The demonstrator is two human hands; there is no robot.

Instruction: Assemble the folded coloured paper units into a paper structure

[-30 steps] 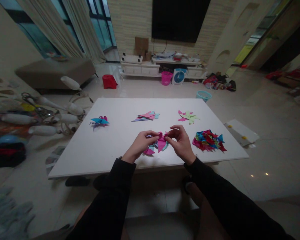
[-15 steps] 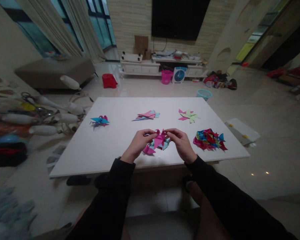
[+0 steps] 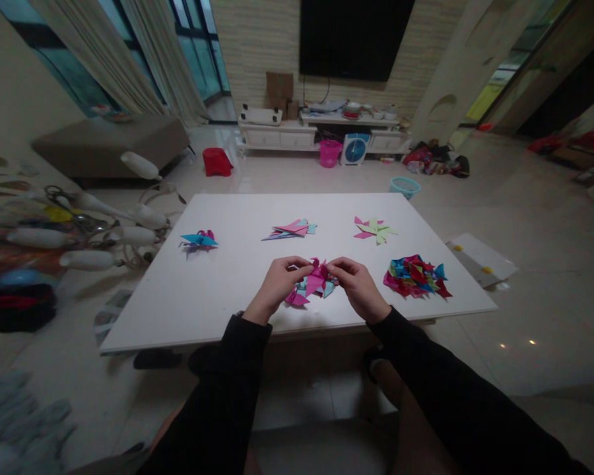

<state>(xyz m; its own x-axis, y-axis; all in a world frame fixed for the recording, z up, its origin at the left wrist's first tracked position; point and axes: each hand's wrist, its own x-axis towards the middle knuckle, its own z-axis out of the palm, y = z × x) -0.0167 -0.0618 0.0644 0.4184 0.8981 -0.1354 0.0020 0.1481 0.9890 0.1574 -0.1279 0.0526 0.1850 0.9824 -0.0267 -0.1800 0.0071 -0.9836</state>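
Observation:
Both my hands meet over the near middle of a white table (image 3: 228,303). My left hand (image 3: 277,285) and my right hand (image 3: 357,285) each pinch a side of a folded pink and light-blue paper piece (image 3: 315,282), held just above the tabletop. A pile of loose coloured folded paper pieces (image 3: 416,276) lies right of my right hand. Three assembled paper shapes lie farther back: a blue and purple one (image 3: 198,240) at the left, a pink and blue one (image 3: 290,229) in the middle, a pink and pale green one (image 3: 374,229) at the right.
Left of the table stands a rack of white handled tools with scissors (image 3: 79,221). On the floor are a white board (image 3: 480,258) at the right, a blue basket (image 3: 404,187), a red stool (image 3: 216,161) and a pink bucket (image 3: 329,153). A TV cabinet (image 3: 321,135) stands at the back.
My hands have drawn closer together on the pink paper piece, the right hand lowering onto it. The rest of the table has not changed.

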